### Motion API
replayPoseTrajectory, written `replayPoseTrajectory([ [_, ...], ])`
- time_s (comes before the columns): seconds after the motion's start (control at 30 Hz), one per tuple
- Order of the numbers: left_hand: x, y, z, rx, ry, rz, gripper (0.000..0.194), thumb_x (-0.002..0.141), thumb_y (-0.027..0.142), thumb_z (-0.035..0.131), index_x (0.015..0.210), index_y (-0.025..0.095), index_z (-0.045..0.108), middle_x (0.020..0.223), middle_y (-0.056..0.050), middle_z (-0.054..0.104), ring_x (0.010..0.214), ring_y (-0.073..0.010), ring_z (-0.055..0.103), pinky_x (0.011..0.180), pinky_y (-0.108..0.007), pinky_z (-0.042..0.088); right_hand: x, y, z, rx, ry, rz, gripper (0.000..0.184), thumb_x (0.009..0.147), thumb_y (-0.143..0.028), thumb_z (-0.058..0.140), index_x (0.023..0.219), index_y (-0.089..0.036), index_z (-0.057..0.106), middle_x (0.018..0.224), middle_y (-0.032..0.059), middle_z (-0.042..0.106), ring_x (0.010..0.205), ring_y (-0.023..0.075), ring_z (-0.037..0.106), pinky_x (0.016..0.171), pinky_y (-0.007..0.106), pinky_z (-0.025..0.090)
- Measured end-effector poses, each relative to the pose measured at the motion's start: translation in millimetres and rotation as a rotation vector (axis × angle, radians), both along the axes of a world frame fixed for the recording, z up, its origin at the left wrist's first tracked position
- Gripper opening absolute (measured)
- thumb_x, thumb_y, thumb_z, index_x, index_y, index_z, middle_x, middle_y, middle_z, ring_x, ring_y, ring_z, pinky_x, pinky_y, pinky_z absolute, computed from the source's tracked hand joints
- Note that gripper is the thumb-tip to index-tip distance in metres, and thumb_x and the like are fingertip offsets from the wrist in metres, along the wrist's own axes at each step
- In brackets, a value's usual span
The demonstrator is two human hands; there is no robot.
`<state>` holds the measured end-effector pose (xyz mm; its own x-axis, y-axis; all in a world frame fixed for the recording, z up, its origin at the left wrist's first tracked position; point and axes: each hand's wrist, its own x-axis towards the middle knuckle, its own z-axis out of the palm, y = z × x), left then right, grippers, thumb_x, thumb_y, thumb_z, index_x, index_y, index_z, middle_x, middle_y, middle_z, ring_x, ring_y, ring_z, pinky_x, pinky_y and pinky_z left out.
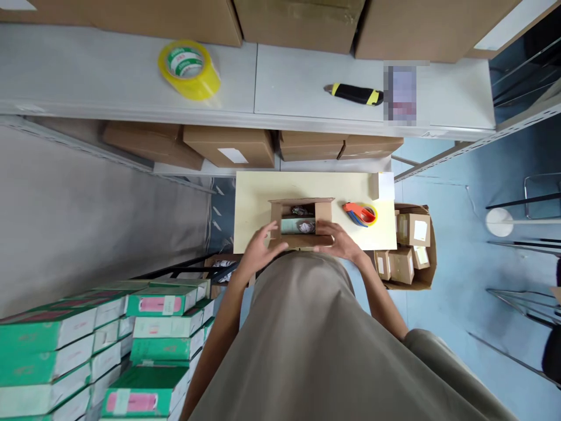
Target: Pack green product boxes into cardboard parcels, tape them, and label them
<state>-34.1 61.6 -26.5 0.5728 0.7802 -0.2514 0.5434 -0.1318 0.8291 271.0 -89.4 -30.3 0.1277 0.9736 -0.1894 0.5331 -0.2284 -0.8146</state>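
Note:
An open cardboard box [325, 209] sits on the pale yellow table with its flaps spread. Inside lie a light green box [289, 225] and crumpled paper [306, 226] on top of it. More crumpled stuffing shows at the far side, too dark to make out well. My left hand [258, 251] is at the box's left near corner, thumb and fingers apart, holding nothing. On the opposite side, my right hand [338, 240] has its fingers spread over the right flap, apparently touching it. A tape dispenser [360, 214], orange and blue with yellow tape, lies to the right.
A small white box [383, 186] stands at the table's back right. The shelf above bears a yellow tape roll [189, 69] and a utility knife [354, 93]. A carton of small boxes [429, 248] is right of the table; green boxes [162, 348] are stacked at left.

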Motion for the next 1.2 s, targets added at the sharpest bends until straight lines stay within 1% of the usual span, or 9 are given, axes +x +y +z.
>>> replayPoseTrajectory([
  [0.1, -3, -6, -4.1, 0.031, 0.102, -0.173, 0.081, 0.085, 0.049, 0.094, 0.157, 0.026, 0.065, 0.164, -0.017, 0.067, 0.159, -0.04, 0.058, 0.133, -0.056, 0.048, 4, -6, -6.9, -0.036, -0.105, 0.153, 0.078, 0.082, -0.045, 0.102, 0.152, -0.028, 0.074, 0.168, 0.0159, 0.064, 0.159, 0.0404, 0.058, 0.131, 0.059, 0.052],
  [0.23, 6, 1, -18.4, 0.06, 0.159, -0.031, 0.052, 0.106, 0.039, 0.072, 0.155, 0.023, 0.066, 0.148, -0.017, 0.076, 0.142, -0.0366, 0.072, 0.126, -0.054, 0.055, 13, 5, -19.0, -0.073, -0.207, -0.028, 0.047, 0.103, -0.031, 0.077, 0.149, -0.025, 0.073, 0.146, 0.0171, 0.076, 0.138, 0.0375, 0.073, 0.121, 0.058, 0.059],
  [0.37, 29, 23, -24.0, 0.201, 0.234, 0.081, 0.093, 0.095, 0.026, 0.082, 0.176, 0.015, 0.039, 0.17, -0.029, 0.054, 0.155, -0.045, 0.06, 0.124, -0.057, 0.055, 13, 33, -28.0, -0.12, -0.344, -0.299, 0.076, 0.097, -0.034, 0.081, 0.166, -0.014, 0.055, 0.157, 0.0296, 0.062, 0.152, 0.0473, 0.06, 0.127, 0.065, 0.052],
  [0.47, 44, 41, -19.7, 0.342, 0.187, -0.043, 0.111, 0.087, 0.017, 0.087, 0.182, 0.017, 0.028, 0.185, -0.028, 0.03, 0.169, -0.0467, 0.041, 0.133, -0.057, 0.047, 10, 47, -29.4, -0.068, -0.383, -0.304, 0.101, 0.092, -0.027, 0.084, 0.179, -0.013, 0.033, 0.18, 0.0328, 0.034, 0.168, 0.0489, 0.042, 0.134, 0.065, 0.043],
  [0.57, 46, 48, -15.9, 0.398, 0.165, -0.135, 0.082, 0.093, 0.014, 0.08, 0.169, 0.021, 0.052, 0.174, -0.023, 0.047, 0.163, -0.0411, 0.05, 0.134, -0.054, 0.046, 10, 47, -26.9, 0.004, -0.401, -0.215, 0.092, 0.092, -0.02, 0.081, 0.175, -0.018, 0.041, 0.182, 0.027, 0.035, 0.167, 0.0445, 0.045, 0.133, 0.062, 0.046],
  [0.73, 34, 36, -22.6, 0.333, 0.147, -0.112, 0.015, 0.107, 0.025, 0.065, 0.114, 0.023, 0.077, 0.137, -0.016, 0.071, 0.134, -0.0332, 0.069, 0.123, -0.048, 0.053, 12, 28, -28.5, 0.02, -0.394, -0.098, 0.025, 0.105, -0.025, 0.07, 0.129, -0.023, 0.077, 0.153, 0.0197, 0.069, 0.144, 0.0403, 0.065, 0.122, 0.061, 0.056],
  [0.83, 33, 28, -28.8, 0.275, 0.134, -0.02, 0.017, 0.109, 0.028, 0.062, 0.103, 0.024, 0.078, 0.141, -0.014, 0.071, 0.127, -0.0299, 0.073, 0.118, -0.044, 0.056, 9, 22, -35.7, 0.05, -0.358, -0.167, 0.025, 0.113, -0.028, 0.058, 0.122, -0.024, 0.081, 0.157, 0.0173, 0.069, 0.139, 0.0361, 0.068, 0.118, 0.055, 0.06],
  [0.93, 38, 27, -32.1, 0.259, 0.126, 0.074, 0.019, 0.108, 0.026, 0.061, 0.11, 0.024, 0.08, 0.138, -0.012, 0.074, 0.126, -0.0293, 0.074, 0.117, -0.043, 0.057, 5, 25, -41.1, 0.056, -0.386, -0.229, 0.031, 0.114, -0.026, 0.053, 0.122, -0.026, 0.083, 0.154, 0.0142, 0.072, 0.134, 0.0346, 0.071, 0.113, 0.054, 0.062],
  [1.2, 56, 38, -35.7, 0.216, 0.125, 0.216, 0.011, 0.104, 0.027, 0.072, 0.105, 0.022, 0.082, 0.13, -0.012, 0.073, 0.104, -0.0254, 0.077, 0.106, -0.039, 0.061, 13, 33, -36.6, 0.041, -0.502, -0.095, 0.027, 0.114, -0.029, 0.056, 0.118, -0.028, 0.083, 0.152, 0.0139, 0.074, 0.127, 0.0369, 0.071, 0.108, 0.053, 0.061],
])
